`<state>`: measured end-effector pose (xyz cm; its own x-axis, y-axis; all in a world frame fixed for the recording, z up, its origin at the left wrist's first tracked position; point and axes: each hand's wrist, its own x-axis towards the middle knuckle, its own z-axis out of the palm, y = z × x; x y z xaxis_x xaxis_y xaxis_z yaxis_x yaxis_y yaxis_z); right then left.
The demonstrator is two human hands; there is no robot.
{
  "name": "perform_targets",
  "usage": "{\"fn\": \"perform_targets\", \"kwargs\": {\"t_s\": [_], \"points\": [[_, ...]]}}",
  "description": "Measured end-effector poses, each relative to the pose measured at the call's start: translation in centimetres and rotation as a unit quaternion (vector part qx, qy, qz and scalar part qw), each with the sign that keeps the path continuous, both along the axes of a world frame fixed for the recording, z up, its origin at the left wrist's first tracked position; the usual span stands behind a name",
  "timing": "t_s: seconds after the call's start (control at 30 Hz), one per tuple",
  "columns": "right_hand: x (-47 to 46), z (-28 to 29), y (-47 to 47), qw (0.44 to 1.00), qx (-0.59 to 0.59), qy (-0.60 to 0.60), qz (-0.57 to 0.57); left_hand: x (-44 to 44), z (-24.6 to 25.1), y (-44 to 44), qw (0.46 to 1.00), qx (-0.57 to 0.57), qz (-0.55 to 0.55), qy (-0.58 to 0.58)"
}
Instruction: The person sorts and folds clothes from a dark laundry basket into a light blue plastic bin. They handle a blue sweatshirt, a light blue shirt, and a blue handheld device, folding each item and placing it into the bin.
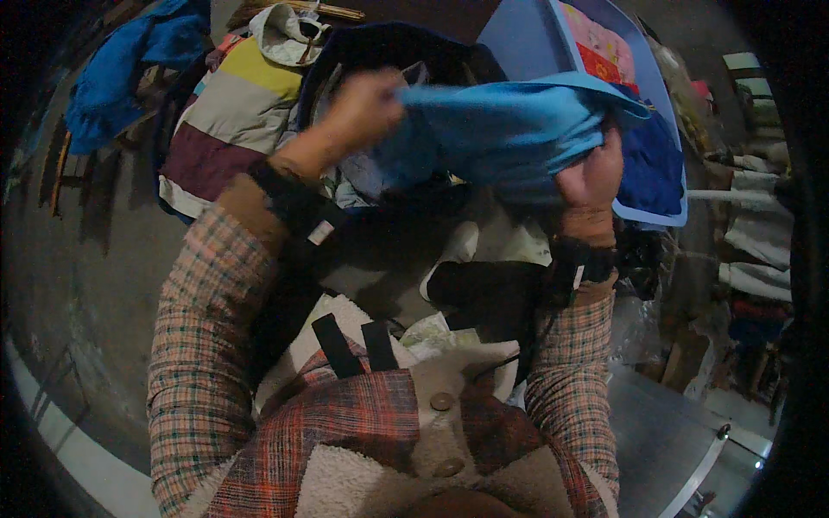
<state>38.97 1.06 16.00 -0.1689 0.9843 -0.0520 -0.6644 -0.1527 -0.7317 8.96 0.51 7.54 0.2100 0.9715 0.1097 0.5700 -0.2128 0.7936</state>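
Observation:
A light blue cloth (511, 123) is stretched between my two hands. My left hand (372, 107), blurred, grips its left end. My right hand (592, 168) holds the cloth's right end, with part of it draped over the fingers. Beneath the cloth lies a dark container (401, 39) with greyish fabric pieces inside, partly hidden by the cloth and my left hand. Close to my right hand is a light blue plastic bin (677, 175) holding dark blue fabric (651, 162) and folded pink and red fabric (599, 48).
At the left, a bundle of yellow, beige and maroon cloth (227, 123) lies beside the dark container, a whitish hat-like item (269, 35) on top. Further left, blue cloth (116, 84) drapes over a wooden stool. A metal-topped surface (660, 414) stands at lower right.

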Motion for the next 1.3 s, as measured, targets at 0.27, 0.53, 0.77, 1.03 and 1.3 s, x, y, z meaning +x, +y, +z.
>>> {"fn": "perform_targets", "kwargs": {"t_s": [0.27,0.53,0.77,1.03,1.3], "points": [[0.5,2.3,-1.5,0.996,0.059,-0.009,0.071,-6.8,7.4,-1.8,0.916,0.249,0.166,-0.268],[-6.2,4.9,-4.6,0.947,0.130,-0.260,0.135,-5.3,14.3,-6.2,0.926,0.104,0.096,-0.349],[-7.5,-0.8,-4.6,0.902,0.139,-0.379,0.152,-3.1,6.5,-1.2,0.976,-0.092,0.136,-0.142],[-2.4,0.3,-1.4,0.951,0.100,-0.291,0.025,-4.3,-1.2,-0.4,0.979,-0.097,0.026,-0.177],[-1.1,1.2,-1.6,0.943,0.116,-0.313,-0.001,2.9,-5.0,-3.5,0.965,-0.144,-0.194,-0.107]]}}
